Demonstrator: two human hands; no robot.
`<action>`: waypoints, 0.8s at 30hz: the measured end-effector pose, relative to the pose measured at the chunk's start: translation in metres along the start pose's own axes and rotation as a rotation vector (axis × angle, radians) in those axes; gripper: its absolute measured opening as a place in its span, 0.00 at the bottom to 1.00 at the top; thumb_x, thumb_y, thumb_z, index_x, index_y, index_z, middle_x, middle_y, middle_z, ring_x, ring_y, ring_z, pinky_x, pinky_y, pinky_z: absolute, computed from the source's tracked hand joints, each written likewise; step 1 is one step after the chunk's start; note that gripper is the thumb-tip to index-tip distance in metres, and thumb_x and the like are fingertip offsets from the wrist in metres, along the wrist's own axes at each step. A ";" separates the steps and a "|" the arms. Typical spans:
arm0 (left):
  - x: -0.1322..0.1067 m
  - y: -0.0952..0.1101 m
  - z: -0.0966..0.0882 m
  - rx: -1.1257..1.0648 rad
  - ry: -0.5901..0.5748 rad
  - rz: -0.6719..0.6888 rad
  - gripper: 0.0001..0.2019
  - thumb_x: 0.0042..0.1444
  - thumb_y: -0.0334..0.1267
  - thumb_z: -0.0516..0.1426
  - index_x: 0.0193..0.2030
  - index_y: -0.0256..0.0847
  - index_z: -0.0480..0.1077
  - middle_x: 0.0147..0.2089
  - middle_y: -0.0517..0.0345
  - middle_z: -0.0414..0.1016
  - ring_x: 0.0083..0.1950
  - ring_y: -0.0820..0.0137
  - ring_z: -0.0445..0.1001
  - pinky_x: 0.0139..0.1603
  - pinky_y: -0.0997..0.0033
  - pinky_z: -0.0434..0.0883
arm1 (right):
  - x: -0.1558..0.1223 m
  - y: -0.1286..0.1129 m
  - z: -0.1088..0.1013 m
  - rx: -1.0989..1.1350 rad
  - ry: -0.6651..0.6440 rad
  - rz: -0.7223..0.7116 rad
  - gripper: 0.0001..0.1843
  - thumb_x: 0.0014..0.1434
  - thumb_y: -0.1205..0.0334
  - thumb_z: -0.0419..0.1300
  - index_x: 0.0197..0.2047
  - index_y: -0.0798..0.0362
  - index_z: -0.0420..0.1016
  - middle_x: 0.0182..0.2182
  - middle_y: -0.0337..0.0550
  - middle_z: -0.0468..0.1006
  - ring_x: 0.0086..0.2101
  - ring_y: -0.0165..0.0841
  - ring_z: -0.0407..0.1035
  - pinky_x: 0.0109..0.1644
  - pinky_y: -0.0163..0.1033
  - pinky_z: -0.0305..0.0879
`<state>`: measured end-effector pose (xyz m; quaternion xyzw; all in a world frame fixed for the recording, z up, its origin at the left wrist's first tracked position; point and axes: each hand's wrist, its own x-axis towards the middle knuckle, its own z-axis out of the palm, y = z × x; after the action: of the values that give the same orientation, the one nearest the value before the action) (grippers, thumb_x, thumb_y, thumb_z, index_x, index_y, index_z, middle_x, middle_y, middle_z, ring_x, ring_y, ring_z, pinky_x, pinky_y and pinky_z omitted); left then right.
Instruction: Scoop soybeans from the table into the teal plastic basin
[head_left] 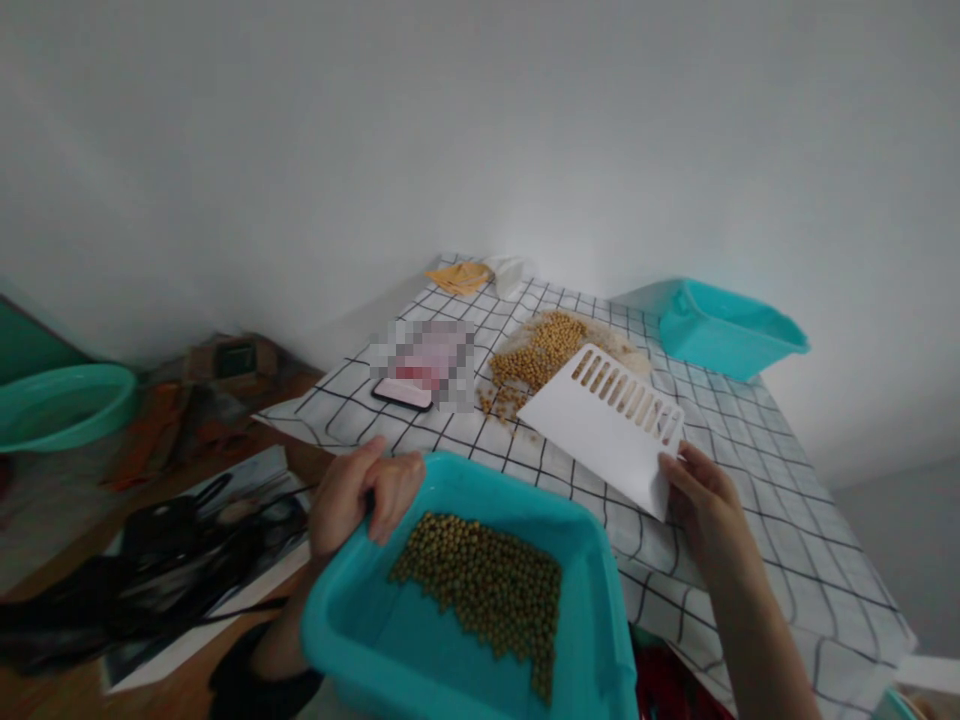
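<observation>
My left hand (367, 488) is closed over the rim of a turquoise plastic basin (360, 640), held at the table's near edge. Round tan beans (487, 580) lie in the basin, gathered toward its far and right sides. Between the thumb and fingers of my right hand (701, 495) is the corner of a flat white plastic scraper (592, 430) with a row of slots along one side. The scraper is tilted above the checked tablecloth. Just behind it, a heap of similar beans (544, 350) is spread on the cloth, partly hidden by the scraper.
A phone (420, 370), partly pixelated, lies left of the heap. An empty-looking turquoise bin (727, 330) stands at the back right, near the wall. A yellow cloth (460, 277) is at the back. Black straps or cables (180, 540) and a green basin (67, 405) are on the left.
</observation>
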<state>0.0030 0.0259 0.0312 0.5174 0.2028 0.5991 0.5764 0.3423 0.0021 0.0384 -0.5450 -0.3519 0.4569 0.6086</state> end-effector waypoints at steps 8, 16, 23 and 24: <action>0.000 0.001 0.002 -0.003 0.017 -0.003 0.36 0.70 0.35 0.39 0.08 0.43 0.61 0.07 0.58 0.58 0.14 0.73 0.57 0.30 0.62 0.58 | 0.000 0.007 -0.001 -0.105 -0.022 -0.148 0.14 0.56 0.54 0.71 0.45 0.47 0.80 0.39 0.41 0.85 0.36 0.35 0.78 0.36 0.35 0.73; 0.000 -0.001 -0.007 0.008 -0.061 -0.009 0.35 0.71 0.39 0.41 0.10 0.43 0.63 0.09 0.59 0.61 0.15 0.73 0.59 0.32 0.62 0.61 | -0.004 0.002 0.004 -0.261 -0.114 -0.177 0.12 0.58 0.51 0.69 0.41 0.48 0.78 0.36 0.42 0.83 0.33 0.34 0.75 0.34 0.33 0.70; 0.000 -0.002 0.002 -0.027 0.043 0.011 0.35 0.70 0.35 0.40 0.08 0.43 0.60 0.07 0.58 0.57 0.13 0.73 0.56 0.29 0.63 0.59 | -0.005 -0.004 0.006 -0.186 -0.222 -0.038 0.12 0.55 0.53 0.71 0.40 0.49 0.79 0.31 0.38 0.81 0.29 0.31 0.73 0.34 0.32 0.72; 0.000 -0.002 0.001 -0.025 0.037 0.010 0.35 0.70 0.36 0.40 0.08 0.43 0.60 0.07 0.58 0.57 0.13 0.73 0.56 0.29 0.63 0.59 | -0.005 -0.004 0.006 -0.172 -0.225 -0.023 0.13 0.55 0.53 0.72 0.40 0.49 0.80 0.31 0.39 0.81 0.28 0.31 0.73 0.34 0.32 0.72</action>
<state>0.0050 0.0257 0.0305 0.5000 0.2035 0.6141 0.5757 0.3356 -0.0006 0.0441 -0.5362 -0.4622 0.4763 0.5215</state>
